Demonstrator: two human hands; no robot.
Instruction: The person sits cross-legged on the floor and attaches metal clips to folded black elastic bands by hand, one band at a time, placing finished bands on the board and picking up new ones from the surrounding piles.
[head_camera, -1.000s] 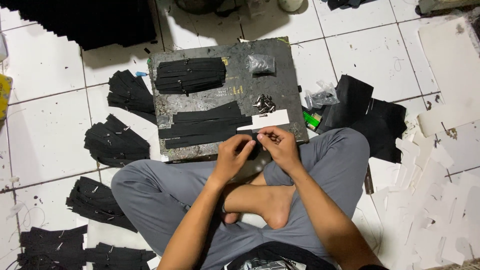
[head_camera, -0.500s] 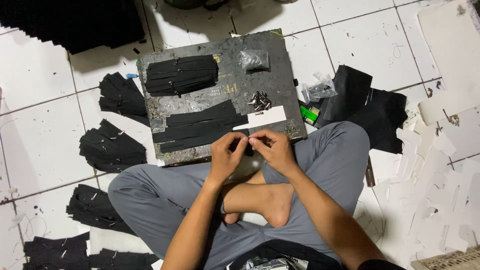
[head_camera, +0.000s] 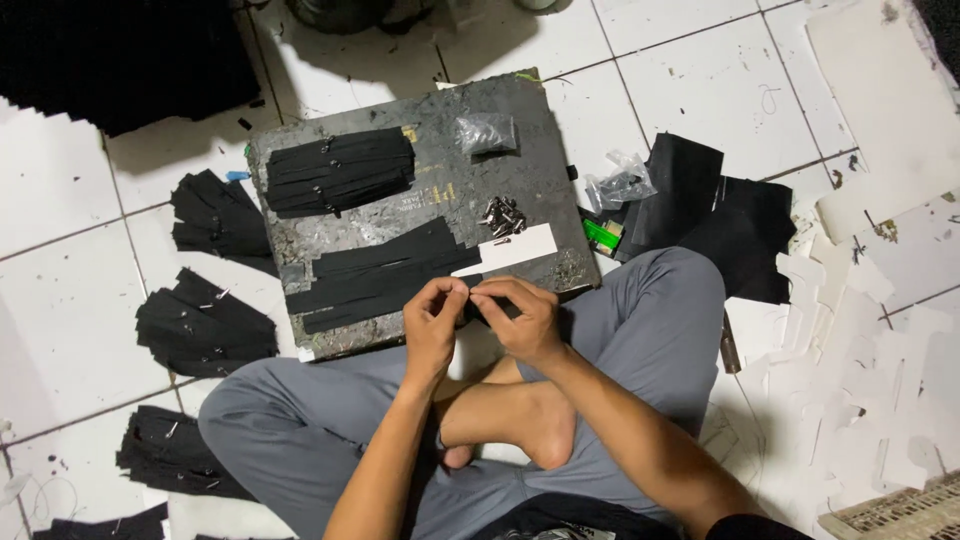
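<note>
At centre frame, just below the near edge of a dark, scuffed work board (head_camera: 455, 170): left hand (head_camera: 432, 330) and right hand (head_camera: 525, 320), fingertips drawn together and touching, pinching a small black strip (head_camera: 478, 300) between them. Grip narrow on both hands; most of the strip is hidden by the fingers, so its exact shape cannot be told.

On the board, lower half: a fanned row of long black strips (head_camera: 375, 275), lying flat, with a white paper strip (head_camera: 505, 250) at its right end. Upper left of the board: a stacked bundle of black strips (head_camera: 340, 172) with small metal fittings. Centre right of the board: a loose heap of small metal clips (head_camera: 503, 215). Upper right of the board: a small clear bag (head_camera: 487, 132) with dark contents.

Right of the board, on the white tiled floor (head_camera: 60, 270): a second clear bag (head_camera: 620, 185), a green lighter (head_camera: 602, 236) and folded black sheets (head_camera: 715, 215). Far right: scattered white paper offcuts (head_camera: 850, 330).

Left of frame: several separate piles of finished black pieces (head_camera: 200, 325), well apart from the hands.

Lower centre: the person's crossed legs in grey trousers (head_camera: 300, 430), one bare foot (head_camera: 520, 425) resting directly below the hands.
</note>
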